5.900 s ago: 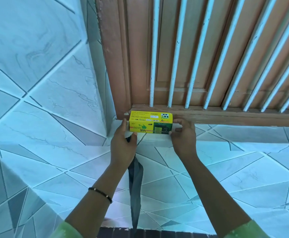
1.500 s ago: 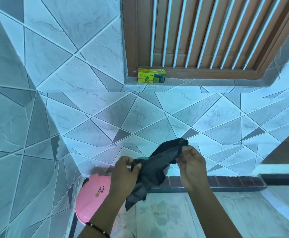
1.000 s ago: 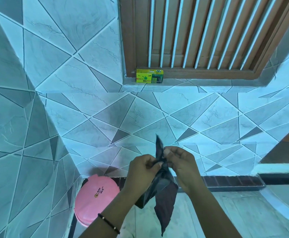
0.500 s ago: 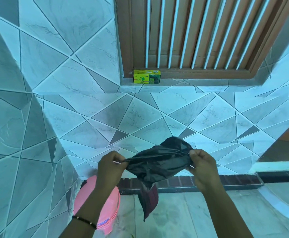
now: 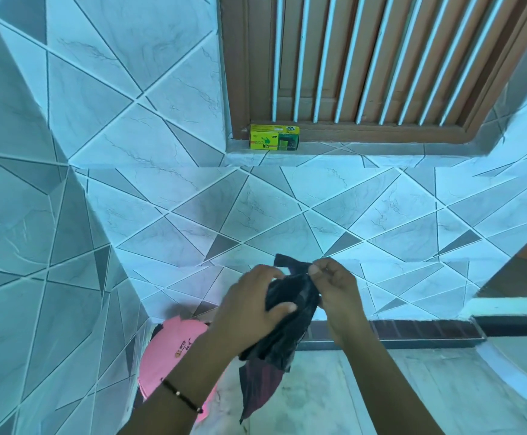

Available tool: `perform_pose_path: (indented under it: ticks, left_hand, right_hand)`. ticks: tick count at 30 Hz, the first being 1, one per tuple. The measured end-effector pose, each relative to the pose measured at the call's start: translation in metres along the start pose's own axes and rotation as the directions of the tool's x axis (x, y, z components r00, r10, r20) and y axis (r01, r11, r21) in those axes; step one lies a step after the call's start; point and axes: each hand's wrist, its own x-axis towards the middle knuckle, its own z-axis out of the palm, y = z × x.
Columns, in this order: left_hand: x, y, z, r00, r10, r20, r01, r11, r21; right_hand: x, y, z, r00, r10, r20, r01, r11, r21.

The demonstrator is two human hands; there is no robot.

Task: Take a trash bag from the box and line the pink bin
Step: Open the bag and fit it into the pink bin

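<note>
Both hands work the black trash bag [image 5: 290, 312] in mid-air, in front of the tiled wall [image 5: 256, 215] and above the floor. The left hand [image 5: 249, 309] has its fingers clenched around the bunched middle of the bag, thumb pressed across the front. The right hand [image 5: 334, 287] pinches the bag's upper edge between thumb and fingertips, apparently hunting for the mouth.

The main risk, as I judge it, is that the thin film clings to itself and the layers refuse to part; a hard tug at the pinched corner could then tear it, or the bag could slip out of the pinch and drop onto the floor. The pink bin [image 5: 174, 350] sits low and to the left in the wall corner, partly hidden behind the left forearm. Whether its lid is shut cannot be told.

The bag hangs roughly upright, its long axis running from the pinched top edge down to a loose tail [image 5: 256, 390] that points at the floor, leaning slightly left. The yellow box [image 5: 274, 137] rests far off on the window ledge [image 5: 381, 150], well apart from the hands.
</note>
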Motion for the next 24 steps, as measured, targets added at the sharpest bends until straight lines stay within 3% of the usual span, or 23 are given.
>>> perform_pose_path:
  ticks: [5,10,13,19,22,24]
  left_hand:
    - [0.01,0.016,0.007,0.997,-0.026,-0.078,0.013,0.987,-0.16]
    - [0.012,0.001,-0.011,0.979,-0.156,-0.129,0.12,0.962,-0.245]
    - [0.016,-0.004,-0.016,0.966,-0.198,-0.167,0.153,0.956,-0.25]
    - [0.016,-0.009,-0.009,0.924,-0.252,-0.287,0.173,0.946,-0.275]
    - [0.013,-0.011,-0.011,0.95,-0.14,-0.278,0.112,0.987,-0.111]
    - [0.01,-0.012,-0.015,0.981,-0.029,-0.192,0.038,0.998,0.042]
  right_hand:
    - [-0.002,0.0,0.002,0.98,-0.167,0.106,0.194,0.92,-0.341]
    - [0.002,0.005,-0.017,0.985,-0.171,-0.012,0.145,0.866,-0.479]
    - [0.006,0.004,-0.023,0.982,-0.14,-0.124,0.075,0.901,-0.427]
    - [0.01,-0.003,-0.026,0.978,0.018,-0.208,-0.028,0.999,-0.044]
    - [0.009,-0.008,-0.029,0.962,-0.038,-0.271,0.053,0.997,0.049]
    - [0.01,-0.012,-0.032,0.947,-0.097,-0.305,0.12,0.991,0.055]
